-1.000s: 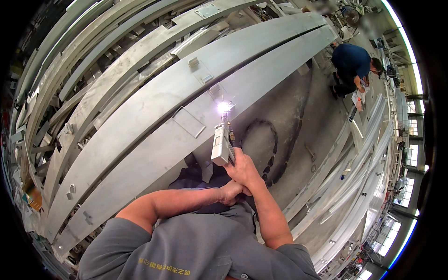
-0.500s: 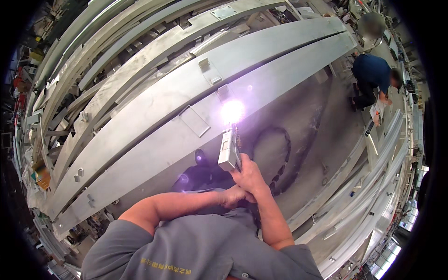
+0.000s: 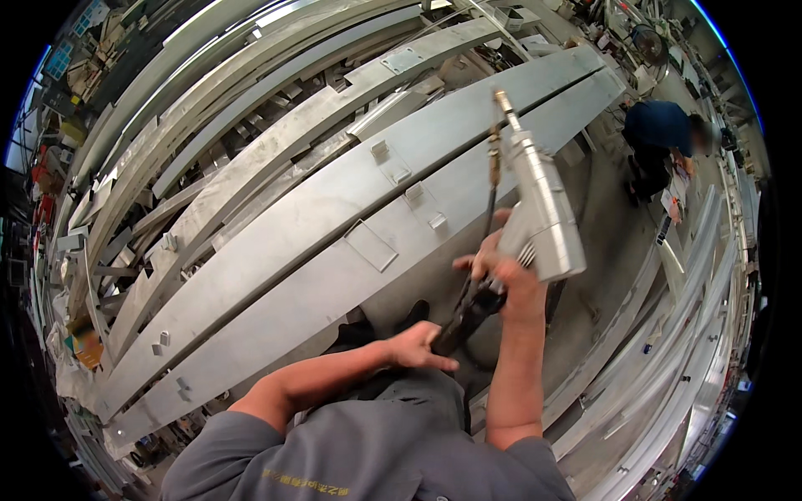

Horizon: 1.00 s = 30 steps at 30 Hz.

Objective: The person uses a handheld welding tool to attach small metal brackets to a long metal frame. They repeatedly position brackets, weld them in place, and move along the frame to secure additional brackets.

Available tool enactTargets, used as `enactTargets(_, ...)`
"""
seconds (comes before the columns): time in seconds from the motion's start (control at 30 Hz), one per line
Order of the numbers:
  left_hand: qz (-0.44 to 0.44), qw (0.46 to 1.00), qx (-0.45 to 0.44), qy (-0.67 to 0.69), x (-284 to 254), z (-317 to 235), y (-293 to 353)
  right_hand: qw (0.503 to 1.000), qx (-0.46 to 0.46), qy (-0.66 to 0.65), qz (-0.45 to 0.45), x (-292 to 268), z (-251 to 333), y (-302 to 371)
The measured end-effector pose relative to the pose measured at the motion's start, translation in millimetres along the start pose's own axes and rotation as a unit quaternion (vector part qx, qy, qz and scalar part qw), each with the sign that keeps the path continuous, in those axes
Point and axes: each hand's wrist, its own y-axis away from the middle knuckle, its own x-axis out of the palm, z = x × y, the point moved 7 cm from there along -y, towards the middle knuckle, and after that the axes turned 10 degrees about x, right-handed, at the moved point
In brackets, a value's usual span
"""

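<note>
My right hand grips the handle of a silver welding gun, its copper-coloured tip raised up and left above the metal beams. Some of that hand's fingers are stretched to the left; the rest are partly hidden by the gun. Below the handle runs a thick black cable. Around its lower part my left hand is placed, thumb extended below the cable. Two long, flat grey beams lie side by side ahead of me, carrying small metal brackets and a rectangular frame outline. The arc is out.
Behind the two beams, several more curved metal beams are stacked. A co-worker in a dark blue top bends over at the far right. Long pale metal profiles lie along the right side. A fan stands at the upper right.
The bright arc has gone out. My right hand has lifted the welding gun up and to the right, away from the beam. My hands have moved apart.
</note>
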Motion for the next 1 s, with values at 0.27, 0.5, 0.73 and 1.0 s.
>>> enactTargets(0.27, -0.11, 0.957, -0.148, -0.222, -40.9, -46.4, 129.7, 0.93, 0.174, -0.176, -0.27, -32.6, -121.1, 5.1)
enactTargets(0.5, -0.129, 0.932, -0.244, -0.234, -56.8, -36.7, 162.0, 0.914, 0.244, -0.214, -0.244, -22.8, -200.7, -2.3)
enactTargets(0.73, -0.148, 0.925, -0.262, -0.233, -61.1, -25.1, 168.2, 0.908, 0.263, -0.205, -0.253, -21.5, -224.2, -9.8)
enactTargets(1.0, -0.147, 0.92, -0.275, -0.239, -64.2, -25.0, 162.6, 0.899, 0.273, -0.256, -0.23, -25.2, -235.0, -14.1)
